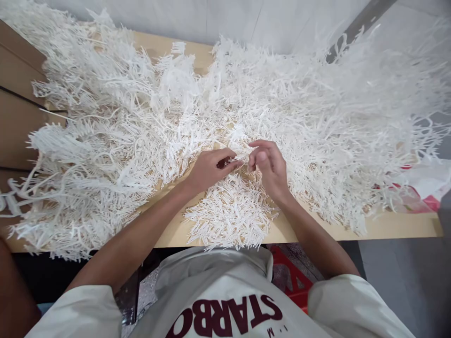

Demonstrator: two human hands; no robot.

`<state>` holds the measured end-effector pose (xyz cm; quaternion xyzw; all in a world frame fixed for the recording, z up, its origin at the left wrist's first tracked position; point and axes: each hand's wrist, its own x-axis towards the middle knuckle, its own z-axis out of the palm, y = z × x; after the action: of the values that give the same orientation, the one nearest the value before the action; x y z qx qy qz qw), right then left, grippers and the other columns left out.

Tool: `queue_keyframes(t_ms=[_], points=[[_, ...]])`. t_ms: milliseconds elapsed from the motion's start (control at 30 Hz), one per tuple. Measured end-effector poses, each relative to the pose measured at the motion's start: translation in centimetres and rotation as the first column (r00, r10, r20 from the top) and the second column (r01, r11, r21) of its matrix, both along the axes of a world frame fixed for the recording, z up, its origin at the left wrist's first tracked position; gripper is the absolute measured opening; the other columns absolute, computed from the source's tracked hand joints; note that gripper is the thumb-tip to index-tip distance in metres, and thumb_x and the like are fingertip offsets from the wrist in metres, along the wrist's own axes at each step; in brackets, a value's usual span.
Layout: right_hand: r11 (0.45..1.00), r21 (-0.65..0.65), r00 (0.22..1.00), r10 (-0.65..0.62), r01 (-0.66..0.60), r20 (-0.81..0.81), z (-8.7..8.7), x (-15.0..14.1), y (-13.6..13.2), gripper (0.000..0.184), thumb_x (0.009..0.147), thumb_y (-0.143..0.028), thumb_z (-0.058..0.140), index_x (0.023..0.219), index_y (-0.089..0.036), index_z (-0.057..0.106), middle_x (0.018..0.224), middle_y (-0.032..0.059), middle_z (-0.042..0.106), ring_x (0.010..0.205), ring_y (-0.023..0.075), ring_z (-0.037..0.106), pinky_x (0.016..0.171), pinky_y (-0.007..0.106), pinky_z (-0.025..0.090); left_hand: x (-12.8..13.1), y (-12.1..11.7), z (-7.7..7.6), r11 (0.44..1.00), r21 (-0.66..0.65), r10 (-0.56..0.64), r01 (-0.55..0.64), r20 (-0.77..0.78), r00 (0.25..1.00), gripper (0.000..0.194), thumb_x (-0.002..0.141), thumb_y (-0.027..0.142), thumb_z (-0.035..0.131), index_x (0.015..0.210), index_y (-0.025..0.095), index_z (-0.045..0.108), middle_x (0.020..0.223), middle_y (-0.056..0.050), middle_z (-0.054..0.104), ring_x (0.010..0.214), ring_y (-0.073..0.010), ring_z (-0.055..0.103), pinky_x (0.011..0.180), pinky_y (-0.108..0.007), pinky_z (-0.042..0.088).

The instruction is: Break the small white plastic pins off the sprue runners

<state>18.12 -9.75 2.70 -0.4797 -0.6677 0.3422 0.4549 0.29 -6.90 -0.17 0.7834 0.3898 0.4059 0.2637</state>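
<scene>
My left hand (211, 168) is closed in a pinch, thumb and fingertips together on thin white plastic-looking pieces. Just to its right is my right hand (270, 166), its fingers curled in and the thumb bent toward them. Whatever those right fingers hold is too small to make out. Both hands are over a loose heap of short white sticks (232, 216) near the table's front edge. Around and beyond them spreads a large mass of tangled, branched white pieces (306, 108).
The wooden table (398, 225) backs onto a pale wall (239, 19). Cardboard boxes (21, 112) stand at the left edge. On the right lies a red and clear plastic bag (416, 195). Below the table is a red plastic object (294, 279). Part of another person's arm (14, 286) shows lower left.
</scene>
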Motion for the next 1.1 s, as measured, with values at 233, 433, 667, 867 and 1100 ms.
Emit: queue_keyframes(t_ms=[233, 433, 667, 867, 1100], points=[[0.987, 0.163, 0.920, -0.071, 0.007, 0.386, 0.1, 0.2, 0.0, 0.017, 0.087, -0.036, 0.056, 0.080, -0.021, 0.054, 0.064, -0.0050, 0.052, 0.054, 0.0057, 0.045, 0.052, 0.021, 0.036, 0.1, -0.1, 0.3, 0.989, 0.059, -0.135, 0.134, -0.001, 0.991, 0.020, 0.088, 0.038, 0.054, 0.089, 0.020, 0.064, 0.074, 0.002, 0.068, 0.056, -0.0047, 0.052, 0.055, -0.019, 0.040], [0.996, 0.089, 0.927, -0.019, -0.016, 0.375, 0.0, 0.8, 0.3, 0.019, 0.085, -0.031, 0.055, 0.070, -0.020, 0.048, 0.054, -0.0073, 0.046, 0.047, 0.0049, 0.040, 0.047, 0.019, 0.033, 0.0, -0.3, 0.8, 0.995, -0.028, -0.096, 0.097, 0.043, 0.994, 0.019, 0.087, 0.037, 0.055, 0.089, 0.020, 0.063, 0.066, 0.003, 0.063, 0.053, -0.0044, 0.050, 0.053, -0.018, 0.041], [0.927, 0.341, 0.852, -0.048, -0.157, 0.521, -0.6, 0.5, -0.1, 0.016, 0.087, -0.025, 0.051, 0.073, -0.021, 0.047, 0.057, -0.0067, 0.045, 0.049, 0.0050, 0.039, 0.048, 0.021, 0.030, 0.1, -0.9, 0.3, 0.999, -0.043, -0.025, 0.028, 0.074, 0.997, 0.008, 0.085, 0.027, 0.056, 0.086, 0.019, 0.054, 0.056, 0.008, 0.054, 0.046, -0.0021, 0.041, 0.049, -0.016, 0.038], [0.765, 0.541, 0.871, 0.053, -0.349, 0.488, -1.5, -0.5, -1.4, 0.014, 0.086, -0.017, 0.044, 0.074, -0.023, 0.041, 0.050, -0.0082, 0.039, 0.043, 0.0059, 0.033, 0.042, 0.023, 0.028, 0.0, 0.2, 0.0, 0.991, -0.131, 0.055, -0.036, 0.145, 0.988, 0.011, 0.087, 0.030, 0.053, 0.086, 0.020, 0.051, 0.056, 0.007, 0.053, 0.045, -0.0031, 0.043, 0.043, -0.015, 0.035], [0.750, 0.649, 0.981, -0.004, -0.125, 0.194, -0.5, -0.5, -1.8, 0.020, 0.092, -0.018, 0.035, 0.077, -0.023, 0.047, 0.052, -0.0060, 0.044, 0.043, 0.0065, 0.041, 0.042, 0.025, 0.032, -0.3, 0.5, 0.2, 0.970, -0.238, -0.007, 0.055, 0.200, 0.980, 0.024, 0.090, 0.042, 0.048, 0.101, 0.021, 0.052, 0.068, 0.004, 0.062, 0.056, -0.0050, 0.055, 0.054, -0.018, 0.045]])
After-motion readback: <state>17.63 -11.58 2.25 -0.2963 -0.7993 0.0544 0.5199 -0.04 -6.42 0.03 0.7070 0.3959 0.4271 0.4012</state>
